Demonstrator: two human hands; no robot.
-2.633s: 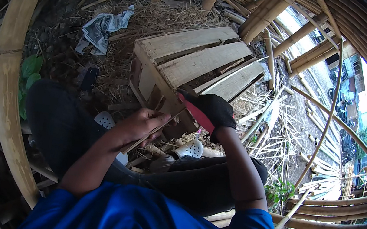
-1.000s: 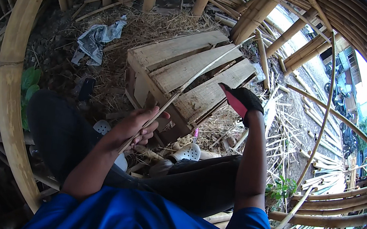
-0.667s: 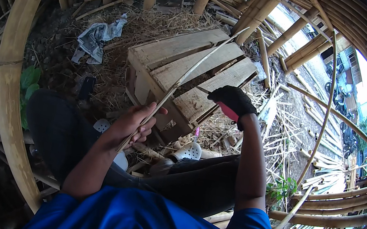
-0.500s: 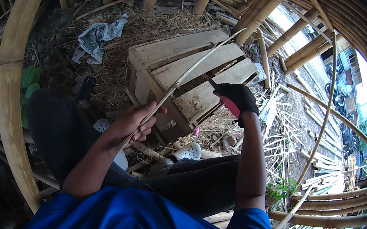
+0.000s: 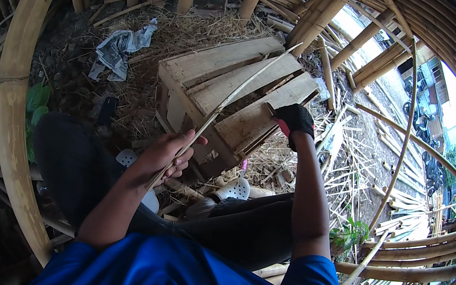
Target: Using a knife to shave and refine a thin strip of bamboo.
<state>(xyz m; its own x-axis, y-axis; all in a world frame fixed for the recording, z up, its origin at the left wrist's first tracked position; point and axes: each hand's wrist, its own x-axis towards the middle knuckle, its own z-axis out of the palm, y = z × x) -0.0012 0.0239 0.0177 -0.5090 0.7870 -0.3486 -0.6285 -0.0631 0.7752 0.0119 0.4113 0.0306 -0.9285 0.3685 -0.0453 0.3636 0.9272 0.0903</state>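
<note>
My bare left hand is closed around the near end of a long, thin bamboo strip. The strip slants away up and to the right, passing over a wooden slatted crate. On my right hand is a black glove with a pinkish-red palm. It is closed, just above the crate's right-hand slat and apart from the strip. Out of this fist pokes the end of a small dark blade, seemingly a knife; its handle is hidden in the glove.
Bamboo poles frame the space, with a thick curved one close on the left. Crumpled newspaper lies on straw beyond the crate. Cut bamboo pieces litter the ground at right. My legs and pale perforated clogs are below the crate.
My right hand has moved a little left and nearer to me, and less of the blade shows. The strip's far tip has dipped slightly; my left hand has hardly moved.
</note>
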